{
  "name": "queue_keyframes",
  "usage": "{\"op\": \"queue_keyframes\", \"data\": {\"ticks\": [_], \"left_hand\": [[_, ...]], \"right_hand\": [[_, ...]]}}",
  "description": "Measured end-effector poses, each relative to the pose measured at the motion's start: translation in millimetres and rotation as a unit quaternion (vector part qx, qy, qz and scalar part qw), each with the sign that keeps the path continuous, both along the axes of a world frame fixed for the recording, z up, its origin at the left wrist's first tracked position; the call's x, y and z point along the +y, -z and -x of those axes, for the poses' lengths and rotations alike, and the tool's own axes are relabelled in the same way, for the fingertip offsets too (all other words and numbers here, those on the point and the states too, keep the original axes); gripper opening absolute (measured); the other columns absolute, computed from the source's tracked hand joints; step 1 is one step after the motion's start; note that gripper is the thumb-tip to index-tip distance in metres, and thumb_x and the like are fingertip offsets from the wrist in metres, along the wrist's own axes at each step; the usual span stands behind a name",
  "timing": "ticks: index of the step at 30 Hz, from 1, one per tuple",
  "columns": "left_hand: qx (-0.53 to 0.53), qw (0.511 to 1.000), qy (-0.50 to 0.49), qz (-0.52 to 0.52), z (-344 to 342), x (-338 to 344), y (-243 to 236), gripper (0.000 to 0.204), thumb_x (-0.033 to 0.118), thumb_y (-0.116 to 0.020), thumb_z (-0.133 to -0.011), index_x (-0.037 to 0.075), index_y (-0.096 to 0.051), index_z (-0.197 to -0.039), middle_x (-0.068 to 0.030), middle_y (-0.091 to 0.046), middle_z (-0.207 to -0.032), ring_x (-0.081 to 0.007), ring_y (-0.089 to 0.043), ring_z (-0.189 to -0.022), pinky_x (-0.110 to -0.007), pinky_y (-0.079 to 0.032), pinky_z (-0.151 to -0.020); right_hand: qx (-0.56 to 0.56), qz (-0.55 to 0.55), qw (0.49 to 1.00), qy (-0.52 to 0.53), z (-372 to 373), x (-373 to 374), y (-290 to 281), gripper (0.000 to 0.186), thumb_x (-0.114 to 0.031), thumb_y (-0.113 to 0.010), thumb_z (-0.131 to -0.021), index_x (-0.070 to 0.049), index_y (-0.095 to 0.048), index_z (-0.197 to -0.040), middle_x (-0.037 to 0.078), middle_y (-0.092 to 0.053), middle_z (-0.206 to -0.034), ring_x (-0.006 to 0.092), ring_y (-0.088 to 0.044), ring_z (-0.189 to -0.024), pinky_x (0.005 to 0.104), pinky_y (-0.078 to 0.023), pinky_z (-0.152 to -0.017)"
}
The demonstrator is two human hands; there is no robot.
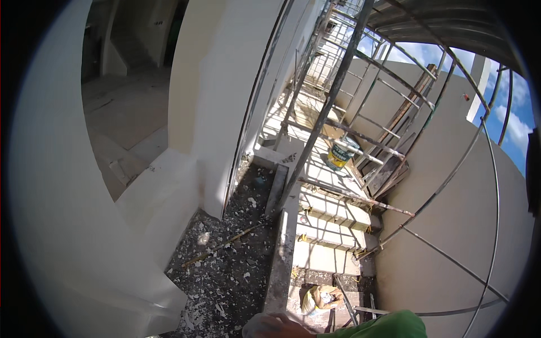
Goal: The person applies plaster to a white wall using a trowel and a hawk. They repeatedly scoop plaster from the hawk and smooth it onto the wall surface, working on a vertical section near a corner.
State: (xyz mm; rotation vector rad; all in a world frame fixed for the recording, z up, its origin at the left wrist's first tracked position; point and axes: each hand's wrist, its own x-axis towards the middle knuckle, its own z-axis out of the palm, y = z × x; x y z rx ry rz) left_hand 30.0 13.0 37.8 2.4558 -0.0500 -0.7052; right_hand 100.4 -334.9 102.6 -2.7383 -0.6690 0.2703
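At the bottom edge, my right hand [284, 327] reaches in from the right, below a green sleeve [383, 325]. Its fingers curl against a pale, rounded thing [256, 325] that is mostly cut off by the frame, so I cannot make out what it is. My left hand is out of view. Just beyond the right hand runs a low concrete curb [280, 270]. To its left lies a dark soil bed [225, 293] strewn with white chips and a thin stick [222, 245].
Steps [329, 256] lead up to a sunlit walkway with a paint bucket [340, 154]. Metal scaffolding [332, 101] rises over them. A crumpled yellowish sack [321, 298] and loose bars lie at the foot. White walls [135, 236] with an opening stand left; a beige wall [451, 197] stands right.
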Motion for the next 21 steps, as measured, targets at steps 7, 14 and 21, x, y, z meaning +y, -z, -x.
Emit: {"op": "queue_keyframes", "data": {"ticks": [7, 14, 21], "left_hand": [[0.019, 0.991, 0.101, -0.080, 50.2, -22.1, 22.7, 0.025, 0.039, -0.062, -0.077, 0.014, -0.066, -0.081, -0.0096, -0.062, -0.072, -0.0277, -0.063, -0.068, -0.046, -0.047, -0.076], [0.156, 0.950, 0.269, -0.022, 80.2, -101.7, -137.4, 0.031, 0.039, -0.060, -0.082, 0.010, -0.064, -0.089, -0.0131, -0.066, -0.091, -0.0295, -0.064, -0.086, -0.055, -0.038, -0.091], [0.245, 0.966, -0.013, 0.075, 26.3, -158.3, -198.9, 0.028, 0.028, -0.056, -0.089, 0.002, -0.061, -0.099, -0.0201, -0.062, -0.099, -0.0382, -0.058, -0.099, -0.048, -0.045, -0.087]], "right_hand": [[0.181, -0.090, 0.966, 0.163, -1.1, -39.5, -10.5, 0.039, -0.038, -0.070, -0.080, -0.018, -0.065, -0.113, 0.011, -0.047, -0.131, 0.0364, -0.048, -0.119, 0.0477, -0.048, -0.091], [0.214, -0.045, 0.970, 0.101, 53.6, -70.2, 11.1, 0.033, -0.027, -0.062, -0.082, -0.006, -0.066, -0.107, 0.010, -0.064, -0.110, 0.0275, -0.051, -0.117, 0.0438, -0.044, -0.095], [0.536, -0.294, 0.780, 0.131, 1.1, -71.8, -147.6, 0.033, -0.017, -0.058, -0.090, -0.001, -0.059, -0.119, 0.014, -0.065, -0.107, 0.0222, -0.061, -0.106, 0.0380, -0.051, -0.084]]}}
